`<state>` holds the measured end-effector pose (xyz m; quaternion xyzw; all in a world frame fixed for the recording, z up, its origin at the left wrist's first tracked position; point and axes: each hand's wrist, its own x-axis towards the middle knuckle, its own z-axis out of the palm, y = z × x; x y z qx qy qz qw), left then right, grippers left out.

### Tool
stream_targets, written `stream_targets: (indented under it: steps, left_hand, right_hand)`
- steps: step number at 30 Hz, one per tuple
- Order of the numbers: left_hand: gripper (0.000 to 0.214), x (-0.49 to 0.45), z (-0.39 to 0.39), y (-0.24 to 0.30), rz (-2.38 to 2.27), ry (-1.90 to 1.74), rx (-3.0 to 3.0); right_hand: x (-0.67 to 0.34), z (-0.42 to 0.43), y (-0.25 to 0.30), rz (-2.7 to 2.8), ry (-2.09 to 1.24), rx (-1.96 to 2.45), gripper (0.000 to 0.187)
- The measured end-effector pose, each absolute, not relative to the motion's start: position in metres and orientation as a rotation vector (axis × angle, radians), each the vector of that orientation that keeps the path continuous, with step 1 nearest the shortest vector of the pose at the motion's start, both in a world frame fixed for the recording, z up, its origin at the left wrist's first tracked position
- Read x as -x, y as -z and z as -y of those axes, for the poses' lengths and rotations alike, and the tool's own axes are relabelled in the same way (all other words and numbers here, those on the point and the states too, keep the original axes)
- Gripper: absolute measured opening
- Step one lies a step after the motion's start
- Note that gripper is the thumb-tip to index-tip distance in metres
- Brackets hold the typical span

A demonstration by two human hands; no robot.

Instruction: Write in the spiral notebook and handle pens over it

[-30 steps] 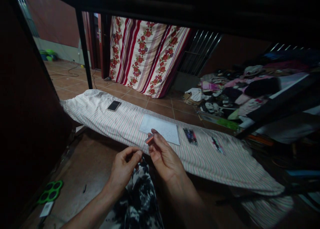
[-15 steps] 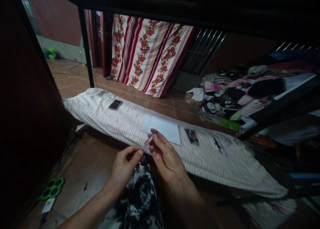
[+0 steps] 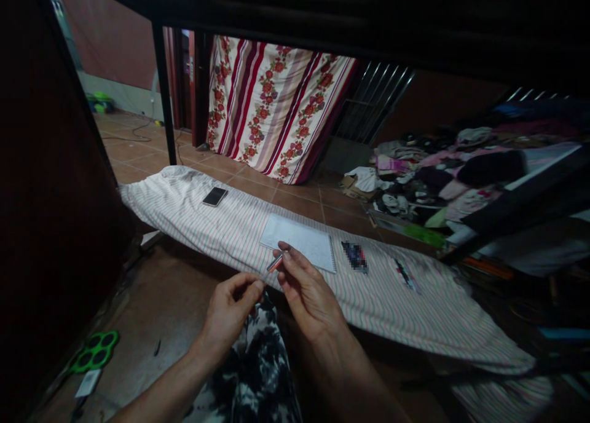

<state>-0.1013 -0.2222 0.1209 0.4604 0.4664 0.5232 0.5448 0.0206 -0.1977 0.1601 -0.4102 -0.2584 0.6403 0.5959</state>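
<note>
My right hand [image 3: 310, 297] is closed, thumb and fingertips pinching a slim orange-and-dark striped stick [image 3: 275, 262] that looks like a pen or pencil. Its lower end points toward my left hand [image 3: 225, 306]. That hand is also pinched, thumb against forefinger; whatever lies between those fingertips is too small to make out. The two hands are close but apart, above my black-and-white patterned clothing [image 3: 260, 355]. Just beyond them an open spiral notebook [image 3: 299, 233] with faint marks on its page lies on a striped cloth [image 3: 391, 318].
Left on the cloth is a phone [image 3: 214, 196]. Right of the notebook lie a blurred-out dark item [image 3: 354, 257] and some slim pen-like things [image 3: 405, 275]. A dark post [image 3: 165, 97] and overhead beam frame the view. A clothes pile [image 3: 433, 171] and green-framed object [image 3: 95, 351] occupy the floor.
The whole view has shifted slightly downward and right with my head. Both hands keep nearly the same pose, and the striped stick stays in my right fingers.
</note>
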Motion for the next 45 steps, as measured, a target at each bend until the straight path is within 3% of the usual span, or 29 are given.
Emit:
stream_targets:
  steps: [17,31,45]
  left_hand:
    - [0.028,0.102,0.219,-0.123,-1.163,-1.222,-1.124]
    - [0.024,0.108,0.218,-0.115,-1.534,-1.122,-1.608]
    - [0.019,0.115,0.219,-0.122,-1.646,-1.018,-1.984]
  right_hand:
    - [-0.022,0.196,-0.154,0.534,-1.527,0.934,0.032]
    - [-0.031,0.196,-0.134,0.525,-1.589,0.933,0.021]
    - [-0.033,0.196,-0.133,0.602,-1.601,0.933,0.022]
